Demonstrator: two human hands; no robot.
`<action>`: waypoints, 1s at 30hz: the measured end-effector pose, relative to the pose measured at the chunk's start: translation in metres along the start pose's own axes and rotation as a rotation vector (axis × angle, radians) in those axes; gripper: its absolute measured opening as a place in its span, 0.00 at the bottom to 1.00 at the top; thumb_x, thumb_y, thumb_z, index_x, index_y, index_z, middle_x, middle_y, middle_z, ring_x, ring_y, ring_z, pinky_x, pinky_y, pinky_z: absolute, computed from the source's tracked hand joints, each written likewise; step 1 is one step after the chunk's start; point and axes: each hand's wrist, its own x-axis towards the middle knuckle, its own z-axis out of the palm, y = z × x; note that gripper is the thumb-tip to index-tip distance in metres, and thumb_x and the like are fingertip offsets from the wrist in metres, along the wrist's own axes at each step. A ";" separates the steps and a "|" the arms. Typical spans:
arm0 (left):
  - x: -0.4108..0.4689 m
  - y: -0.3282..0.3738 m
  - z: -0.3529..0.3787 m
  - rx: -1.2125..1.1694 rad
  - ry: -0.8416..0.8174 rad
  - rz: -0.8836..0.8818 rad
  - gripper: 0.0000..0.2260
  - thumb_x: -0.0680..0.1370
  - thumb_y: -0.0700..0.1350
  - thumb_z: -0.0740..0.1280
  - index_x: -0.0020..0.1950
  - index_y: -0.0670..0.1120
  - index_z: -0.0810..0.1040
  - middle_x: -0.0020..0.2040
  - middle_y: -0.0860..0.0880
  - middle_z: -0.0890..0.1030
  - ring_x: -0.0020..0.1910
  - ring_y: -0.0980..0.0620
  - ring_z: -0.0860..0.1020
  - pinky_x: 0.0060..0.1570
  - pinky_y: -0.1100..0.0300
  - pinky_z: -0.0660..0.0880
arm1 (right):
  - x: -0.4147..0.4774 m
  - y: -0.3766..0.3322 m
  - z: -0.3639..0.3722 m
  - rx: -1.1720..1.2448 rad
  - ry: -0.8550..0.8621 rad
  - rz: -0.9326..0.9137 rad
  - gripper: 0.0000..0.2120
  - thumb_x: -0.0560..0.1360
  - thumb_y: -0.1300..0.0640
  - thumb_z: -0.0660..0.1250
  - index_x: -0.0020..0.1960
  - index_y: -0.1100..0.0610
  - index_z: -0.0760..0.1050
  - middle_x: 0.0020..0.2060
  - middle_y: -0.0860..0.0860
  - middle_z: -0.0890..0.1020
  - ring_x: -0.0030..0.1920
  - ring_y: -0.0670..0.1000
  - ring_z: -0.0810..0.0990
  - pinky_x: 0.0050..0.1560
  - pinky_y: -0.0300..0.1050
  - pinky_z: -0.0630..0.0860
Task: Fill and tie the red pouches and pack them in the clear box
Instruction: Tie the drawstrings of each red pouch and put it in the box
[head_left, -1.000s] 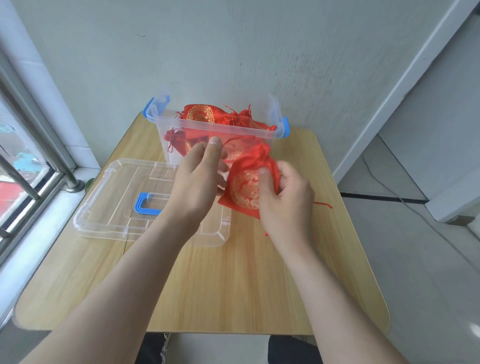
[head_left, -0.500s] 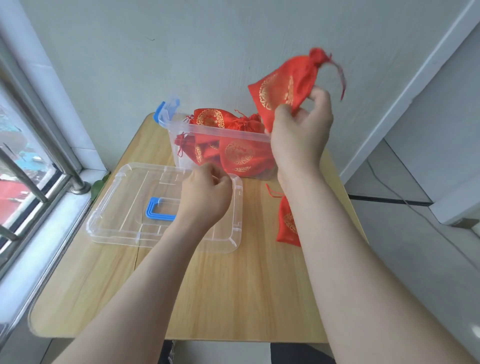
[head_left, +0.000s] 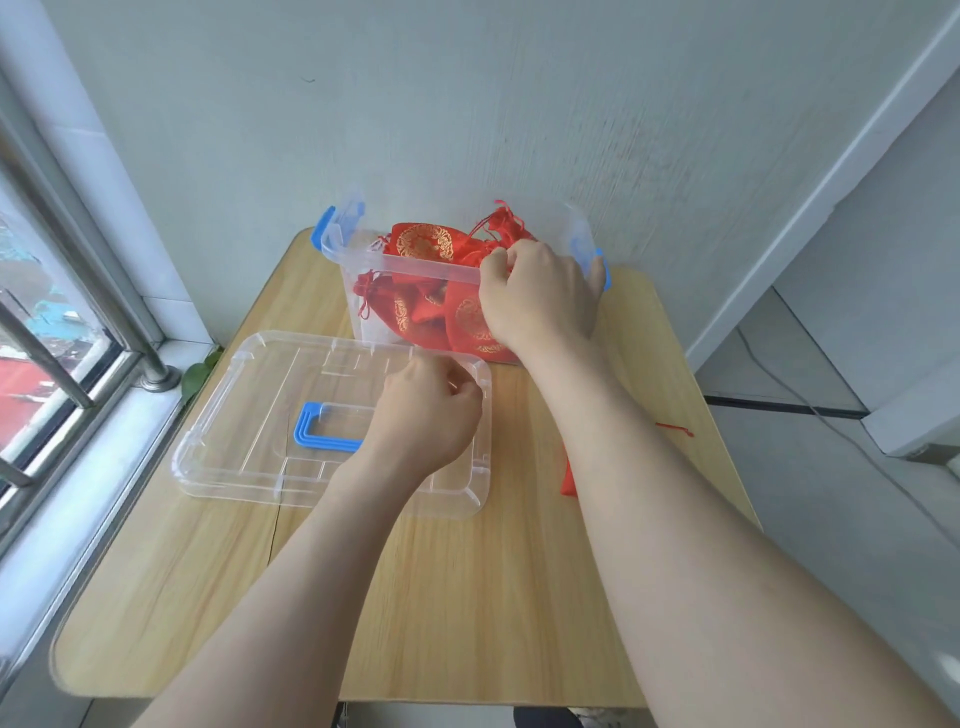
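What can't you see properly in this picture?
Head view:
- Right hand: its own back hides the grip, so whether it holds a pouch is unclear.
- Left hand: curled fingers hide whatever might be inside.
- Red pouch on the table: mostly behind the right forearm.
- Pouches in the clear box: they overlap, so no count.

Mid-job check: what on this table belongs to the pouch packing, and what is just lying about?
Job: clear plastic box with blue latches; red gold-printed pouches inside it; red pouch lying outside the box; clear lid with blue handle.
Lying about: green leaf by the window sill; metal window bars.
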 end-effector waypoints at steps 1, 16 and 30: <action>-0.001 -0.001 0.001 0.030 -0.028 0.001 0.10 0.79 0.41 0.61 0.40 0.46 0.79 0.37 0.50 0.81 0.42 0.46 0.77 0.38 0.57 0.71 | -0.002 0.000 -0.001 0.021 0.020 -0.017 0.18 0.84 0.47 0.55 0.57 0.52 0.82 0.50 0.53 0.86 0.59 0.59 0.81 0.80 0.63 0.53; -0.017 0.006 0.022 0.224 -0.041 0.103 0.12 0.80 0.43 0.63 0.55 0.44 0.86 0.53 0.46 0.85 0.58 0.43 0.79 0.62 0.50 0.72 | -0.107 0.090 -0.023 0.062 -0.233 0.665 0.24 0.81 0.44 0.68 0.69 0.54 0.66 0.71 0.63 0.70 0.73 0.68 0.68 0.71 0.62 0.65; -0.023 0.012 0.043 0.430 -0.105 0.052 0.16 0.82 0.47 0.57 0.57 0.53 0.85 0.58 0.48 0.69 0.56 0.40 0.70 0.58 0.46 0.71 | -0.107 0.097 -0.033 0.495 -0.235 0.541 0.30 0.79 0.60 0.67 0.78 0.55 0.62 0.53 0.52 0.79 0.53 0.56 0.80 0.49 0.45 0.73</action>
